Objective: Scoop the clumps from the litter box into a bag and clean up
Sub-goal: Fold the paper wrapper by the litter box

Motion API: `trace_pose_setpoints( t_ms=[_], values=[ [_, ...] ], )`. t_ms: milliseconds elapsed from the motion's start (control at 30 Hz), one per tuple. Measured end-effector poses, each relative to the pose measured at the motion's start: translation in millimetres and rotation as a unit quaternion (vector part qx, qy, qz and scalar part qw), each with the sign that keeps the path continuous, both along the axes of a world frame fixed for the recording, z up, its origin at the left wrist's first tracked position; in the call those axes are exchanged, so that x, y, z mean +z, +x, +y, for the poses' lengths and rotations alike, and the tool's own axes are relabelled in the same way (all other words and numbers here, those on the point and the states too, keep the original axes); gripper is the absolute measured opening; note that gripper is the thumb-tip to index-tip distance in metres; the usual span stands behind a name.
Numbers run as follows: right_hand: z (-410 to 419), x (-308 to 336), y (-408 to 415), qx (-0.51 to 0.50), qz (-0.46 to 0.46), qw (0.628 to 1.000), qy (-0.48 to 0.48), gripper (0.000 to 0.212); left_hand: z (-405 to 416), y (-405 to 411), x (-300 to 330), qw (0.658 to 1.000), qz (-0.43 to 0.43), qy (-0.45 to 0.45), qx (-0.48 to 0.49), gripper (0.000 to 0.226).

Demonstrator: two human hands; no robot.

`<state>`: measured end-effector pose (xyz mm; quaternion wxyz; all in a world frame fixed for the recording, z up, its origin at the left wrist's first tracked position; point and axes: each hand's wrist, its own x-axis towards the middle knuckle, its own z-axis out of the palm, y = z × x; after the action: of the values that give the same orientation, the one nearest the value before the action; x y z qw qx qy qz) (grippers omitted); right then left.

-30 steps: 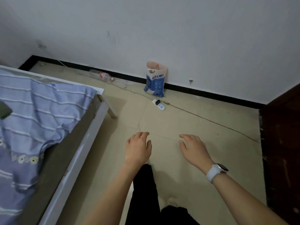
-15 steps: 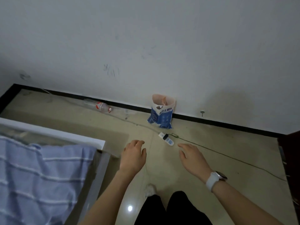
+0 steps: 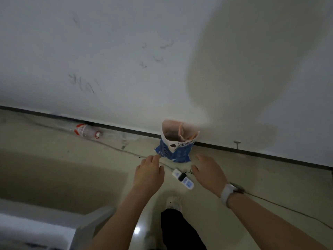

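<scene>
From the head camera, both bare hands reach forward and down over a pale tiled floor [image 3: 252, 170]. The left hand [image 3: 148, 175] is held out with its fingers relaxed and slightly bent, holding nothing; its fingertips [image 3: 156, 156] lie just beside the lower left corner of the bag [image 3: 175, 149]. The right hand [image 3: 209, 171] is likewise spread and empty, its fingers pointing toward the bag's right side, with a white watch [image 3: 228, 193] on the wrist. The bag is blue and white, stands upright on the floor against the black baseboard [image 3: 261, 153] of a white wall [image 3: 126, 51], and its top is open, showing a pinkish lining. Between the two hands a white power strip [image 3: 182, 178] lies on the floor with a dark plug in it, and a thin cable [image 3: 288, 210] trails off to the right. To the left, a clear plastic bottle [image 3: 86, 133] with a red label lies on its side by the baseboard. A light bed frame [image 3: 86, 226] fills the lower left corner. Below the hands a pale shoe [image 3: 173, 202] and a dark trouser leg [image 3: 180, 231] show. The picture is somewhat blurred.
</scene>
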<state>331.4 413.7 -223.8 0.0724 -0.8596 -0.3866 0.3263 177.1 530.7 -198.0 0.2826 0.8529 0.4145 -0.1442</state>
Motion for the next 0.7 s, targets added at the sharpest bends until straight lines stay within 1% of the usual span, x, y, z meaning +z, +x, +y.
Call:
trace_pose_setpoints(
  t_ms=[67,100,200,267,333,367,400,433,500,533,600,633,700],
  values=[
    [28,-47,18,0.037,-0.021,0.999,-0.012,0.047,16,12,-37,1.0,-0.009,-0.001,0.005,0.041],
    [41,-69,26,0.055,-0.034,0.998,-0.021,0.053,23,16,-56,1.0,-0.012,0.004,0.004,0.042],
    [79,-128,45,0.087,-0.059,0.993,-0.044,0.084,45,25,-111,1.0,-0.003,0.012,-0.002,0.048],
    [101,-160,55,0.099,-0.084,0.99,-0.053,0.1,59,31,-143,1.0,0.004,0.006,-0.004,0.052],
    [120,-191,60,0.09,-0.095,0.99,-0.059,0.113,71,36,-169,1.0,0.0,-0.001,-0.006,0.053],
    [129,-206,63,0.073,-0.084,0.992,-0.064,0.117,76,37,-180,1.0,-0.003,-0.001,-0.01,0.053],
    [138,-219,67,0.044,-0.055,0.995,-0.069,0.116,80,39,-190,1.0,-0.006,-0.001,-0.017,0.053],
    [146,-227,69,0.003,-0.008,0.997,-0.073,0.111,84,41,-199,1.0,-0.01,-0.003,-0.023,0.054],
    [158,-234,72,-0.064,0.081,0.99,-0.091,0.084,93,42,-209,0.999,-0.018,-0.013,-0.026,0.055],
    [161,-232,72,-0.069,0.107,0.987,-0.097,0.066,97,43,-211,0.999,-0.025,-0.016,-0.029,0.055],
    [157,-223,72,-0.057,0.12,0.987,-0.093,0.034,104,45,-210,0.998,-0.04,-0.022,-0.038,0.057],
    [151,-219,71,-0.051,0.12,0.988,-0.082,0.026,107,47,-207,0.998,-0.045,-0.025,-0.046,0.057],
    [138,-211,67,-0.059,0.134,0.988,-0.059,0.023,112,52,-200,0.996,-0.052,-0.027,-0.072,0.058]
  ],
)
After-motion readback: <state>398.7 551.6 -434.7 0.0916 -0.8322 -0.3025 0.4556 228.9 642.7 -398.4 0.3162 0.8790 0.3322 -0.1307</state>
